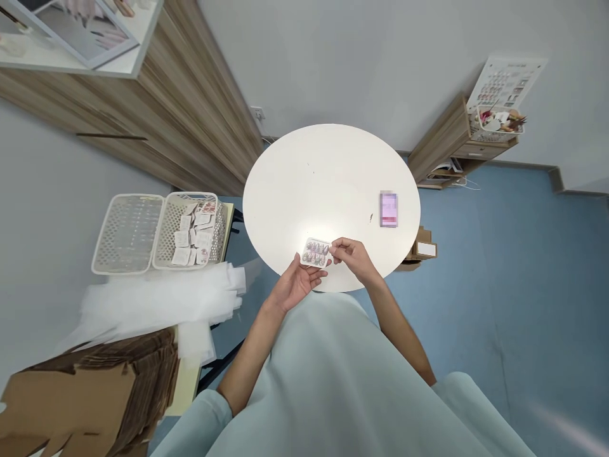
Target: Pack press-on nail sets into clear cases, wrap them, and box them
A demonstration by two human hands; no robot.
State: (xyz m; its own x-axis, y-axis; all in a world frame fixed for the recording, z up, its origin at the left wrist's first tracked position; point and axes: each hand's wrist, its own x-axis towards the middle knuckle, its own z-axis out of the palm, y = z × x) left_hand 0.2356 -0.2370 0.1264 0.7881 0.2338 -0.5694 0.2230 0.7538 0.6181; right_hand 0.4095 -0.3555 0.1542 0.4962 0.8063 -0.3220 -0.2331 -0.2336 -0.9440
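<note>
A small tray of nail-like pieces [316,252], arranged in two rows, was held just below the centre of the frame, over the near part of the white oval table [328,158]. The left hand [295,284] was partly open, its thumb at the tray's lower-left edge and its fingers spread beneath or just beside it. The right hand [353,258] was nearly closed at the tray's right edge, with thumb and forefinger apparently pinching it there; the exact contact was too small to make out.

The chief hazard, as judged from this posture, was tipping: support came from the edges, so a slip of the left thumb or a sharp pull by the right fingers could have turned the tray over. Whether a cover retained the pieces could not be told; if none did, a tilt could have spilled them. The table's rim curved close below the hands, so a dropped piece could have reached the blue floor [469,273]. Uneven pressure at the right edge could also have bent the tray, if its wall was thin. The purple object [389,209], at right of centre, lay well apart from both hands and posed little risk of a knock.
</note>
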